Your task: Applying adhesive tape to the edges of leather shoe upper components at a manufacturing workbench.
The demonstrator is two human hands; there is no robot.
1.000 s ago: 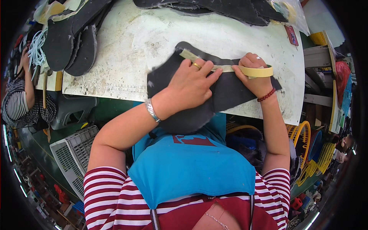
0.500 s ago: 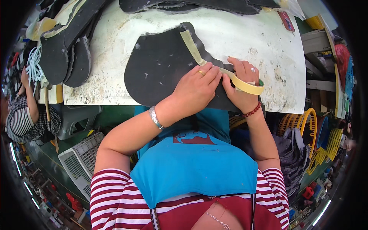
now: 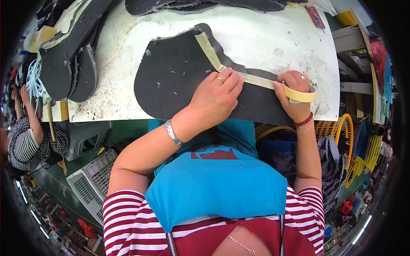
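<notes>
A dark, flat cut piece of foam-like sheet point(image 3: 171, 77) lies on the white table in front of me, with bits of light fluff on it. A cream tape strip point(image 3: 207, 50) runs down near its far edge, bends, and continues right. At the bend my left hand point(image 3: 217, 91) presses on the strip, fingers together and curled. My right hand point(image 3: 294, 94) grips a roll of masking tape point(image 3: 304, 97) near the sheet's right end. Between the hands the tape stretches straight along the sheet's edge. Whether it touches the sheet all along there, I cannot tell.
Stacked dark cut pieces lie at the table's point(image 3: 115, 51) left point(image 3: 60, 77) and far edge point(image 3: 205, 5). A small red card-like item point(image 3: 314, 17) sits far right. Below are a grey crate point(image 3: 92, 179) and yellow baskets point(image 3: 341, 134). Another person point(image 3: 25, 136) is at the left.
My right hand has moved right with the roll, and a longer stretch of tape now shows between my hands. My left hand still presses at the bend; the view has shifted slightly.
</notes>
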